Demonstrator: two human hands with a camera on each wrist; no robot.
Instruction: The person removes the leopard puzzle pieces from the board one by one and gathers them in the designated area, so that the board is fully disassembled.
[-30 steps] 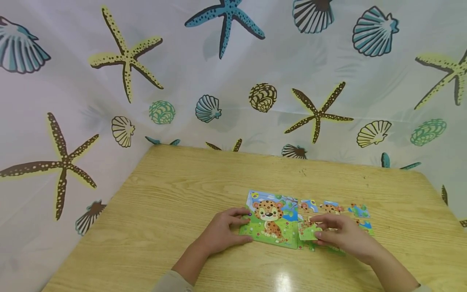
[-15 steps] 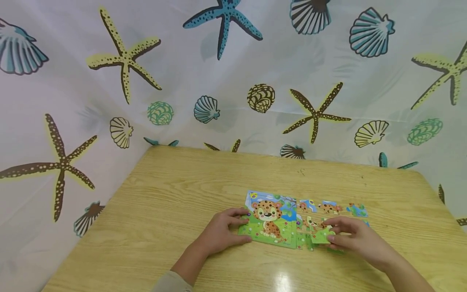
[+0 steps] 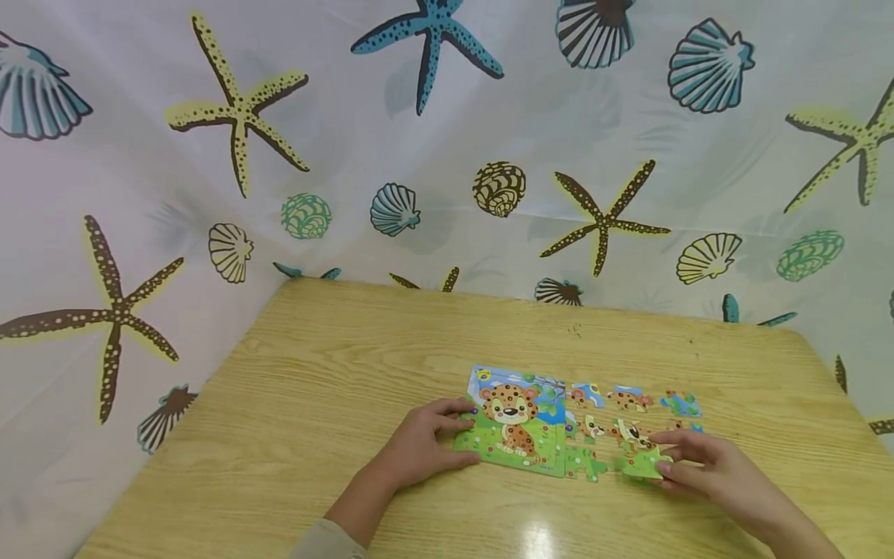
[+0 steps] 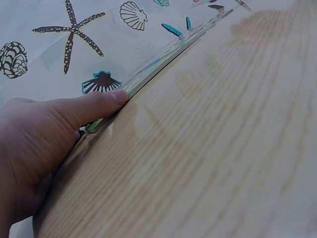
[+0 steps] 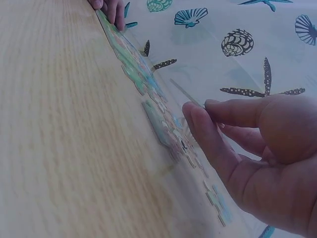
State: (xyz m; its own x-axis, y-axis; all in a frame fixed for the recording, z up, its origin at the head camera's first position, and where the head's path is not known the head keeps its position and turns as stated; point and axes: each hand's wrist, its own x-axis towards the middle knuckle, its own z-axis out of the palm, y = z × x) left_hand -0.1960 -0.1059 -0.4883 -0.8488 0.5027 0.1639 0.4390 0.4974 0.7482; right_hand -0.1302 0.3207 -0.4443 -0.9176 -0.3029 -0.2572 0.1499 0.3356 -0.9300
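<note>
A picture board [image 3: 513, 423] printed with a spotted leopard cub lies flat on the table. My left hand [image 3: 422, 444] holds its left edge, fingers on the side and thumb at the lower corner; in the left wrist view the thumb [image 4: 111, 99] presses against the board's thin edge. To the right, my right hand [image 3: 722, 477] pinches a jigsaw puzzle piece [image 3: 644, 464] between thumb and fingertips, raised and tilted over the other pieces. In the right wrist view the held piece [image 5: 185, 93] shows as a thin edge beyond the fingertips.
Several loose puzzle pieces lie in rows right of the board, among them a blue piece [image 3: 683, 404], a spotted piece [image 3: 631, 400] and a green piece [image 3: 583, 463]. A wooden table [image 3: 363, 334] carries everything. Behind it hangs a white cloth [image 3: 447, 186] with starfish and shells.
My right hand has moved right with the puzzle piece, away from the board's edge, uncovering pieces beside it. My left hand stays where it was on the board.
</note>
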